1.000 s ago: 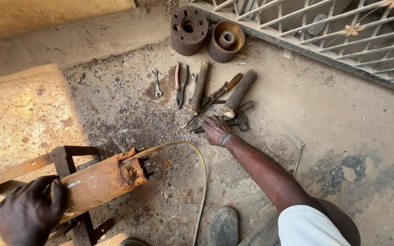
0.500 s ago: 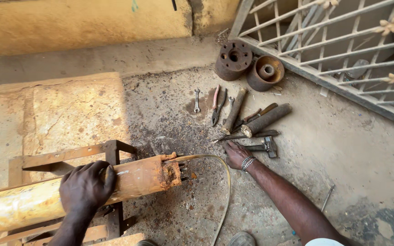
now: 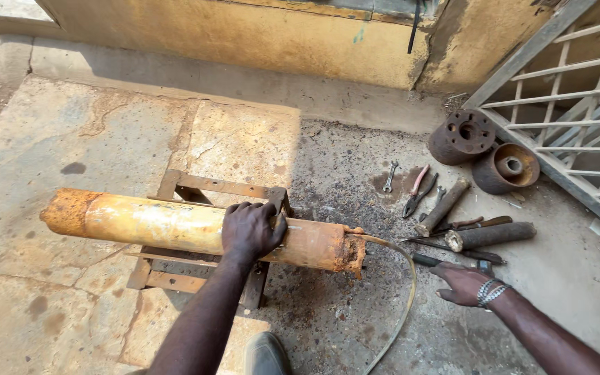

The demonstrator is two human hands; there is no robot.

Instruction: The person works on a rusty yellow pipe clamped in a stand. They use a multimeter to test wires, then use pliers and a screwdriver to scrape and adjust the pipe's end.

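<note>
left hand [image 3: 250, 229] palm-down atop rusty cylinder [image 3: 175, 226]

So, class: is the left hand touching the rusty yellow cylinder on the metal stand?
Touching. The head view shows the left hand lying on top of the yellow cylinder, fingers curled over it.
</note>
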